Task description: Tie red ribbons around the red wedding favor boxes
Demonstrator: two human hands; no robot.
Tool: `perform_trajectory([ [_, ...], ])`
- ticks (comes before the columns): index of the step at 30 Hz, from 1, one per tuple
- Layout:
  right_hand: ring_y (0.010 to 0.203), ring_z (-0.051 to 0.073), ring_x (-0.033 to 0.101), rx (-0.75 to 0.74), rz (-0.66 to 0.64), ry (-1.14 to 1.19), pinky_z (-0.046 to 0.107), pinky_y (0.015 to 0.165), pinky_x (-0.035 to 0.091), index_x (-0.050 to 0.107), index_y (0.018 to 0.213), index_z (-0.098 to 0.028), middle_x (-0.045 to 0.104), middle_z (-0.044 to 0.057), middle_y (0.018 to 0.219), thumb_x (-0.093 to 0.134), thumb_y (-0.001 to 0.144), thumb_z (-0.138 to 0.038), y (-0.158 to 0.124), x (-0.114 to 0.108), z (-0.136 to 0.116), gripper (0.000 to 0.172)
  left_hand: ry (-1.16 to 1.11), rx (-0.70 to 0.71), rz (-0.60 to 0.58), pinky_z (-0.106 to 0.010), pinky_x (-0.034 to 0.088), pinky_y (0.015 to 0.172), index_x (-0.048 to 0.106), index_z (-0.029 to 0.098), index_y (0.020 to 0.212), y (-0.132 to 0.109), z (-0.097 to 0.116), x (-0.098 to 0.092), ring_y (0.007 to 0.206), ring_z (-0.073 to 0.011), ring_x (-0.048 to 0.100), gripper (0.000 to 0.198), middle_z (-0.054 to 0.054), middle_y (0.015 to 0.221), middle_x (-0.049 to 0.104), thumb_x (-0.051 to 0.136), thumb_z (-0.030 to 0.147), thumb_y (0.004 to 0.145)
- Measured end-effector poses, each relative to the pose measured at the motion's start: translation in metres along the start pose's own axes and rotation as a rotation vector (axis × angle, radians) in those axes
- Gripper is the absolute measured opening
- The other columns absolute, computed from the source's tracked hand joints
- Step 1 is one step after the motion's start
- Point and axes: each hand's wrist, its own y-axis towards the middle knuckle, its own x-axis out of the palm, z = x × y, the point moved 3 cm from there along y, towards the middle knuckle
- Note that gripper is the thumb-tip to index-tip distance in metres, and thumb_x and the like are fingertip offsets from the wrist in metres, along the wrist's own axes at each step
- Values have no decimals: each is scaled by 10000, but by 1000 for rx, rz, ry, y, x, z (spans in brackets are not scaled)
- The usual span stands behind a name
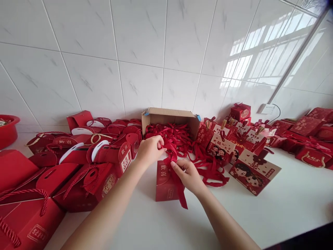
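Note:
A small red gift box (pixel 163 189) with pale lettering stands upright on the white table in front of me. Over its top lies a red ribbon (pixel 179 189), one end hanging down the front. My left hand (pixel 151 149) is closed, thumb and fingers pinching the ribbon just above the box. On the other side, my right hand (pixel 188 173) grips the ribbon too, its thumb pressed over it at the box's top edge. Behind both hands is an open cardboard carton (pixel 169 111) full of loose red ribbons (pixel 166 130), some spilling out to the right.
Many red gift boxes with rope handles (pixel 85 187) crowd the left side. Picture-printed boxes (pixel 253 173) stand to the right, more red boxes (pixel 309 125) beyond. A red basin (pixel 7 133) sits far left. A tiled wall (pixel 140 80) with a power socket (pixel 267 109) backs the table.

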Motion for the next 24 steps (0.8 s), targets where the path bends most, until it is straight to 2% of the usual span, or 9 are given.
perform_trajectory([
  [3, 557, 94, 220, 30, 5, 41, 252, 502, 190, 332, 582, -192, 239, -39, 584, 439, 890, -526, 2, 1, 5, 466, -68, -50, -106, -258, 410, 572, 604, 189, 700, -5, -2, -10, 639, -177, 580, 284, -5, 671, 637, 643, 463, 765],
  [5, 558, 94, 220, 34, 7, 59, 250, 502, 192, 339, 581, -192, 241, -40, 583, 443, 882, -532, 3, 1, 8, 466, -112, -67, -202, -245, 417, 553, 637, 187, 716, -13, -1, -11, 653, -179, 599, 371, -11, 692, 661, 620, 555, 758],
  [8, 580, 103, 246, 14, 6, 62, 253, 526, 219, 342, 573, -191, 273, -34, 586, 460, 871, -522, 3, 0, 9, 460, -174, -93, -314, -250, 463, 596, 692, 190, 788, -28, -1, -6, 731, -203, 641, 413, -26, 783, 705, 697, 586, 671],
  [11, 595, 110, 260, -9, 3, 52, 257, 546, 231, 348, 569, -190, 293, -30, 587, 472, 867, -504, 3, 0, 9, 451, -234, -104, -306, -267, 493, 695, 704, 196, 849, -39, -1, 1, 871, -228, 652, 411, -37, 905, 719, 734, 554, 649],
  [16, 583, 110, 261, -32, 6, 45, 261, 551, 227, 374, 561, -188, 289, -33, 576, 483, 872, -487, 2, -1, 8, 445, -312, -60, -243, -306, 482, 857, 700, 190, 830, -42, 0, 4, 907, -214, 642, 289, -27, 896, 718, 731, 448, 702],
  [19, 571, 107, 267, -38, 5, 48, 261, 542, 224, 388, 559, -185, 297, -35, 562, 481, 878, -486, 2, -1, 7, 448, -337, -25, -247, -329, 461, 922, 692, 198, 849, -44, 2, 4, 938, -212, 637, 236, -23, 922, 714, 736, 383, 709],
  [24, 569, 103, 289, -59, -7, 61, 262, 559, 242, 410, 551, -177, 322, -37, 548, 488, 885, -459, 0, -1, 4, 444, -386, -31, -247, -341, 476, 925, 675, 199, 1016, -55, 3, 10, 1014, -236, 627, 369, -52, 1053, 698, 746, 379, 702],
])
